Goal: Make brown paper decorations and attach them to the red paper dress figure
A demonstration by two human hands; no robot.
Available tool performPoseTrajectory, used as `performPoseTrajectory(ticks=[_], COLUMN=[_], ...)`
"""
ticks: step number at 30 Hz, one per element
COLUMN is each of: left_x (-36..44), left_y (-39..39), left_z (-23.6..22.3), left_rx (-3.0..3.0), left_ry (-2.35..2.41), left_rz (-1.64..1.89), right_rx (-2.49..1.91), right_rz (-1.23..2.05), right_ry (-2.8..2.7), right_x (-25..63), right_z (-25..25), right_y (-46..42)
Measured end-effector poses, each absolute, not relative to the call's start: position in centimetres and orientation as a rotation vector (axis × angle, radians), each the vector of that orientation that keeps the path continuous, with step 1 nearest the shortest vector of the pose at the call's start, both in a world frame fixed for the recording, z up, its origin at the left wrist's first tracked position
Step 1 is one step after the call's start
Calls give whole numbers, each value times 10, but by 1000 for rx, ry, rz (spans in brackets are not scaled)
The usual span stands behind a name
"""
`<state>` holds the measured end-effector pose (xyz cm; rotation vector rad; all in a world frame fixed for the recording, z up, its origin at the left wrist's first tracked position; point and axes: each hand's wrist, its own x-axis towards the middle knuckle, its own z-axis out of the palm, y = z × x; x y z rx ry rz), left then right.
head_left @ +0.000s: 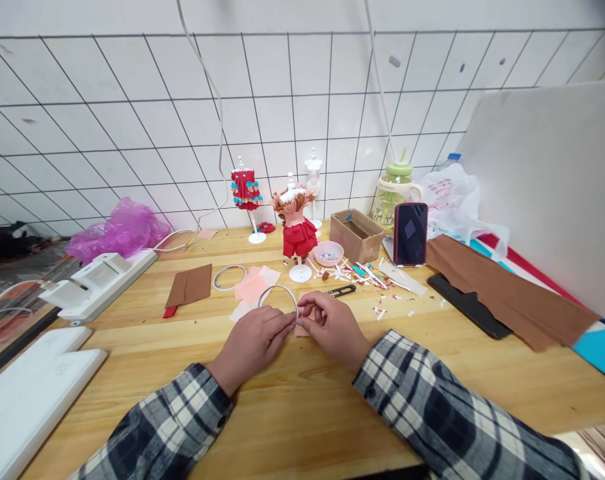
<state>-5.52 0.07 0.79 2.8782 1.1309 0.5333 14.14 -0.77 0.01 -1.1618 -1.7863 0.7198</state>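
Upright between my hands stands a thin white ring [284, 288], which looks like a narrow roll of tape. My left hand [257, 337] is closed on its lower left side. At its right edge, my right hand [330, 327] pinches with thumb and forefinger; whatever is between those fingertips is too small to make out. A small pinkish-brown paper piece [300, 331] lies partly under my right fingers. Behind the ring are peach paper sheets [252, 283], and a second white ring [216, 280] lies flat to their left. Black thread snips [343, 291] rest just beyond my right hand.
Dressed miniature mannequins [299, 233] stand at the back, near a pink dish [328, 263], a cardboard box [356, 248] and paper scraps [367, 275]. A phone [410, 233] leans at right beside brown crepe paper [512, 287]. A power strip [127, 273] lies left.
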Motion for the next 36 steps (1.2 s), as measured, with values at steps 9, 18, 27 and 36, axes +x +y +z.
performPoseTrajectory(ticks=[9,18,27,36], left_x=[-53,-54,-58,-61], left_y=[1,1,6,6], left_z=[10,8,18,18], left_rx=[2873,2771,2774,2611], left_ry=[1126,1160,1153,1369], left_rz=[462,510,629,776], right_rx=[-1132,-1121,-1195,-1116], right_rz=[731,557,419,394], right_ry=[-1885,-1786,-1759,-1847], right_x=[144,144,155,150], right_z=[-1,0,7,11], right_y=[-3,-6,1,-7])
